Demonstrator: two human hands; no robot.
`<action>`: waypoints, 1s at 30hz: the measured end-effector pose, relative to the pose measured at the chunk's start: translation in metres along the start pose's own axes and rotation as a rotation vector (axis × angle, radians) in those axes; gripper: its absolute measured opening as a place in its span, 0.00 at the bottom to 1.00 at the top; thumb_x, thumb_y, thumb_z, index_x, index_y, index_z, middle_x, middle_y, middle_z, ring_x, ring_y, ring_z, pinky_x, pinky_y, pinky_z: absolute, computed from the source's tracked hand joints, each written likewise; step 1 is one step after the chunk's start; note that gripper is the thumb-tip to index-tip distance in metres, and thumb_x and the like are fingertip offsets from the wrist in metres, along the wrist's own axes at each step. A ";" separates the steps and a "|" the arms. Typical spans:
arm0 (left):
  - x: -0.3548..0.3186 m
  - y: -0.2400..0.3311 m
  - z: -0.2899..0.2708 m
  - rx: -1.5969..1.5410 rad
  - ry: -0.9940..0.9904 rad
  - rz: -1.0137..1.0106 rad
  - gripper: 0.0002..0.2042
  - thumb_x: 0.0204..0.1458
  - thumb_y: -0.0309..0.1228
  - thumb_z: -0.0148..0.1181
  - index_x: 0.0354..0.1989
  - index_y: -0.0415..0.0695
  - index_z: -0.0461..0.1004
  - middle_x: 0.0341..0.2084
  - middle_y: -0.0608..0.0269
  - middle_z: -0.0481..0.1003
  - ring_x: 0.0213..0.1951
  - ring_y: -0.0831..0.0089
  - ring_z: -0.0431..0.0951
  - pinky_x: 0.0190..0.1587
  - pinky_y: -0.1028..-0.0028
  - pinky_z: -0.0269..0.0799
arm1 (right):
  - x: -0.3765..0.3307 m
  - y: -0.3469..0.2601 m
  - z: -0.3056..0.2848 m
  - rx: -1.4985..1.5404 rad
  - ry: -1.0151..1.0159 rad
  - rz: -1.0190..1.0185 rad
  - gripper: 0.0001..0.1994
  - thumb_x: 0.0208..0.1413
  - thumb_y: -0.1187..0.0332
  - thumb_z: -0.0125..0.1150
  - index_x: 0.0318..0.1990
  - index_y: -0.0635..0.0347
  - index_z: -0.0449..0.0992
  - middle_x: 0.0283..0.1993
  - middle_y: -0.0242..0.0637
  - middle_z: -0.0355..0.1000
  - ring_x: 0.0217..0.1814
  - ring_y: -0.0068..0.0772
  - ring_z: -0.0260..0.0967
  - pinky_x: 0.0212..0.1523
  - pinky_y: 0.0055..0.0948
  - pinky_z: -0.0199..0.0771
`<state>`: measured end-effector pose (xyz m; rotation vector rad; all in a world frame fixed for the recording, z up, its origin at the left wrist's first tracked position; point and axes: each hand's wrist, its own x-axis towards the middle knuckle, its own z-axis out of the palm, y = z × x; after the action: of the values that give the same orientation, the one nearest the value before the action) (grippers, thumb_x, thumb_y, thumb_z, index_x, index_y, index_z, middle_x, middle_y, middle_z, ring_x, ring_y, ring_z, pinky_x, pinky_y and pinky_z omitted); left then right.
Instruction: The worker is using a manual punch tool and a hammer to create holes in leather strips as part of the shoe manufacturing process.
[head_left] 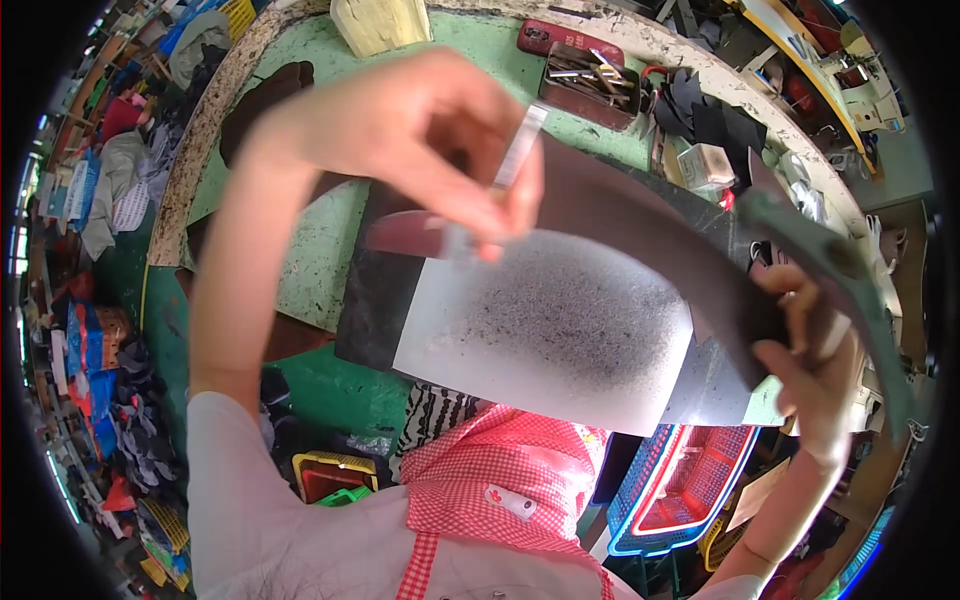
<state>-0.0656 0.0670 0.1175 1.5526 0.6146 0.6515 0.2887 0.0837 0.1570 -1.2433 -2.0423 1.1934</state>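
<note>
A silver tool (522,148) is pinched by the left hand (425,130) near the speckled white sheet (440,345). The brown piece (640,215), arched along the sheet's far side, is grasped at its right end by the right hand (815,355). The green table's (325,255) far side is occupied by a tool box (590,90); goods (125,420) are piled at left.

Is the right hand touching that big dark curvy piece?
Touching: the head view shows the right hand with its thumb pressed over the dark curvy piece's end.
</note>
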 end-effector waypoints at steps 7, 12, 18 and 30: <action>-0.035 -0.041 0.016 0.276 0.106 -0.627 0.04 0.50 0.23 0.64 0.32 0.36 0.77 0.28 0.62 0.80 0.33 0.79 0.80 0.39 0.79 0.73 | 0.009 0.100 0.053 -0.063 -0.086 0.067 0.25 0.40 0.85 0.66 0.51 0.64 0.71 0.30 0.28 0.55 0.33 0.22 0.52 0.35 0.18 0.56; -0.038 -0.054 0.029 0.458 0.157 -0.632 0.05 0.50 0.27 0.65 0.31 0.40 0.78 0.27 0.65 0.81 0.32 0.82 0.79 0.42 0.77 0.71 | 0.010 0.111 0.049 -0.402 0.033 -0.311 0.14 0.45 0.78 0.68 0.39 0.67 0.71 0.53 0.45 0.65 0.49 0.36 0.70 0.47 0.33 0.71; 0.040 -0.051 0.023 0.421 0.456 -0.256 0.04 0.52 0.25 0.63 0.29 0.38 0.75 0.27 0.65 0.79 0.30 0.83 0.77 0.35 0.79 0.72 | -0.033 0.109 0.011 -0.044 0.189 0.101 0.09 0.60 0.68 0.56 0.44 0.63 0.72 0.36 0.34 0.65 0.29 0.21 0.62 0.27 0.23 0.63; 0.278 -0.126 0.006 0.836 0.622 0.126 0.06 0.50 0.31 0.64 0.34 0.45 0.81 0.27 0.63 0.82 0.32 0.77 0.82 0.37 0.79 0.74 | -0.117 0.135 -0.017 0.111 0.167 0.180 0.19 0.65 0.66 0.51 0.59 0.68 0.65 0.25 0.25 0.57 0.18 0.10 0.46 0.17 0.13 0.45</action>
<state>0.1309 0.2722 0.0053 2.1730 1.3889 1.0699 0.4211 0.0179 0.0554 -1.4440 -1.7513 1.2204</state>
